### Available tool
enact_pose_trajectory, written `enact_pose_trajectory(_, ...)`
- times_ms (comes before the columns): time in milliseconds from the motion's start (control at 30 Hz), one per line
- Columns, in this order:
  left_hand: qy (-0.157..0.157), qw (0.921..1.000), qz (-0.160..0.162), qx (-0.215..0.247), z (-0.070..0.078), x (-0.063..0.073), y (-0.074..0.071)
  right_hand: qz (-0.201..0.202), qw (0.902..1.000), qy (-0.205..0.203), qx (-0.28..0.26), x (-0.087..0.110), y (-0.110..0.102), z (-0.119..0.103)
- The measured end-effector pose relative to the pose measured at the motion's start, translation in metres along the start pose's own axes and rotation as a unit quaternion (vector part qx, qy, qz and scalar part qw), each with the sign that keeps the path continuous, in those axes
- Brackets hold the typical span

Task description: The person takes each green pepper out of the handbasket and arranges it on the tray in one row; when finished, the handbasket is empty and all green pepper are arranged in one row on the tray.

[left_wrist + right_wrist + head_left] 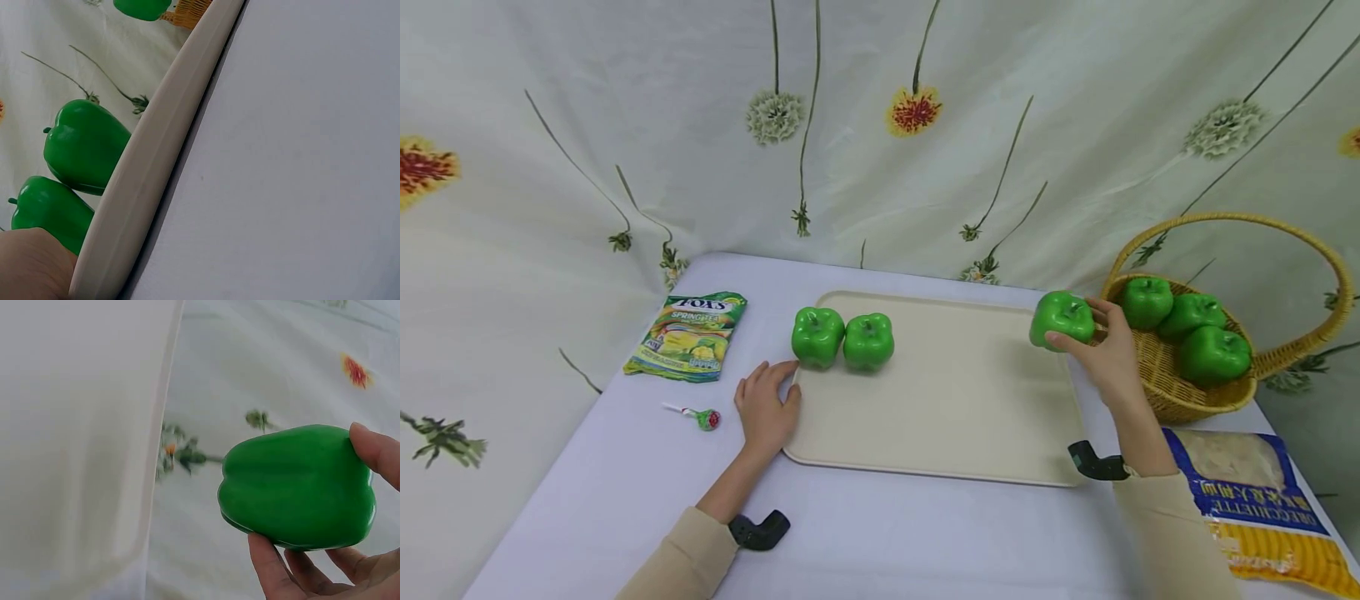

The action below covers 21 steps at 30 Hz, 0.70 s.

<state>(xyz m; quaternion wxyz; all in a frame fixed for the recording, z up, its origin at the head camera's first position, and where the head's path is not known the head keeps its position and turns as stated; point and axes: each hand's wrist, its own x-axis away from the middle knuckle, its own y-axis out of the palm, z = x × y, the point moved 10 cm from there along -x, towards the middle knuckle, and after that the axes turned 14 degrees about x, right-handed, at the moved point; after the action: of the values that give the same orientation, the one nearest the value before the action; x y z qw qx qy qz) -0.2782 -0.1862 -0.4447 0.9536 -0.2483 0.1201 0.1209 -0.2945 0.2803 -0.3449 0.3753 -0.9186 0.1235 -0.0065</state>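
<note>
My right hand (1108, 350) grips a green bell pepper (1062, 319) between thumb and fingers, above the tray's far right corner. In the right wrist view the same bell pepper (300, 487) lies sideways, with the thumb on one side and fingertips (265, 556) on the other. Two more green bell peppers (817, 337) (868, 341) stand side by side at the left of the cream tray (940, 392). My left hand (767, 408) rests at the tray's left edge, its fingers near the left pepper. Only part of that hand (34, 265) shows in the left wrist view.
A wicker basket (1161, 392) with a tall handle stands at the right, holding several green peppers (1213, 356). Below it lies a pasta bag (1262, 508). At the left are a Fox's candy bag (688, 337) and a lollipop (707, 419). Patterned cloth hangs behind the table.
</note>
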Motion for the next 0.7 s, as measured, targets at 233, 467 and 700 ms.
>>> enact_pose_trajectory(233,-0.007,1.0000,-0.005,-0.003,-0.001,-0.001,0.000,-0.056,0.9974,-0.035,-0.029,0.002,0.053,-0.040)
enact_pose_trajectory(467,-0.014,0.9998,-0.010,-0.006,-0.002,0.000,0.001,-0.102,0.9918,-0.049,-0.058,0.007,0.099,-0.071)
enact_pose_trajectory(700,-0.013,0.9999,-0.009,-0.007,-0.003,-0.001,0.001,-0.136,0.9870,-0.051,-0.067,0.011,0.132,-0.082)
